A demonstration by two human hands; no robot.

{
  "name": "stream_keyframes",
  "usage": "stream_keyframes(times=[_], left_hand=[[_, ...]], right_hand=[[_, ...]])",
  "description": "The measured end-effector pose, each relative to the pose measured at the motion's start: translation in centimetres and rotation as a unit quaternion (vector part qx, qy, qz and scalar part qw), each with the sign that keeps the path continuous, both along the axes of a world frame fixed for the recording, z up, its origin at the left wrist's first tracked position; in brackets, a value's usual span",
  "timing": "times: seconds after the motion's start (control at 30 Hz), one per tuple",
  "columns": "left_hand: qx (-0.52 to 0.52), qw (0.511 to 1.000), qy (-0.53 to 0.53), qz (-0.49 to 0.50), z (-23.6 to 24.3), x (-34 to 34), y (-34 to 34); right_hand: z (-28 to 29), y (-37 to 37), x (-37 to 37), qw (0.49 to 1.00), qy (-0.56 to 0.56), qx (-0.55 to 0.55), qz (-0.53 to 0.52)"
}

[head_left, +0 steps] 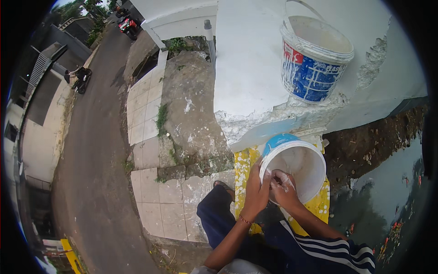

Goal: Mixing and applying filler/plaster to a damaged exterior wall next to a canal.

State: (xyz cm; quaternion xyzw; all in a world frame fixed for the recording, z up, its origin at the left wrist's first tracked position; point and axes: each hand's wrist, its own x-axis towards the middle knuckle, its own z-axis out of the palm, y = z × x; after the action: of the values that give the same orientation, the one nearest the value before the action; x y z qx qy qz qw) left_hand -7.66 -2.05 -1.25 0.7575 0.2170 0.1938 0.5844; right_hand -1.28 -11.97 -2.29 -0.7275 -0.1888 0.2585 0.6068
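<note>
A white plastic bucket with a light blue outer side is tilted toward me, low in front of my body. My left hand is closed on its left rim, fingers along the outer wall. My right hand, smeared with white, reaches over the near rim into the bucket's mouth. Its fingers are curled together beside my left thumb. Whether they hold anything is hidden. Pale residue coats the inside of the bucket. Beneath it is a yellow surface spotted with white.
A larger blue-and-white pail, spattered white, stands on a chipped white ledge. A water channel with floating litter lies to the right. Paving tiles, a road and two motorbikes are to the left.
</note>
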Motion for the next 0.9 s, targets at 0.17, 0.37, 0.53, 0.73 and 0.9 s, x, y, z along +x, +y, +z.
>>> stream_keyframes(times=[0.17, 0.37, 0.53, 0.73, 0.9], left_hand=[[-0.042, 0.999, 0.003, 0.000, -1.2, -0.6, 0.4], [0.122, 0.991, 0.042, -0.016, 0.1, -0.2, 4.1], [0.152, 0.986, -0.045, -0.052, 2.2, 2.6, 5.7], [0.132, 0.981, -0.088, -0.115, 3.2, 3.2, 5.2], [0.133, 0.983, -0.109, -0.064, 3.2, 3.2, 4.0]], right_hand=[[0.8, -0.3, 0.2, 0.993, -0.110, 0.006, 0.036], [0.6, -1.3, 0.6, 0.984, -0.098, -0.042, 0.143], [0.8, -2.1, 0.9, 0.967, -0.092, -0.062, 0.230], [2.5, -2.5, 1.8, 0.935, -0.129, -0.079, 0.320], [3.0, -3.9, 1.8, 0.927, -0.198, -0.074, 0.310]])
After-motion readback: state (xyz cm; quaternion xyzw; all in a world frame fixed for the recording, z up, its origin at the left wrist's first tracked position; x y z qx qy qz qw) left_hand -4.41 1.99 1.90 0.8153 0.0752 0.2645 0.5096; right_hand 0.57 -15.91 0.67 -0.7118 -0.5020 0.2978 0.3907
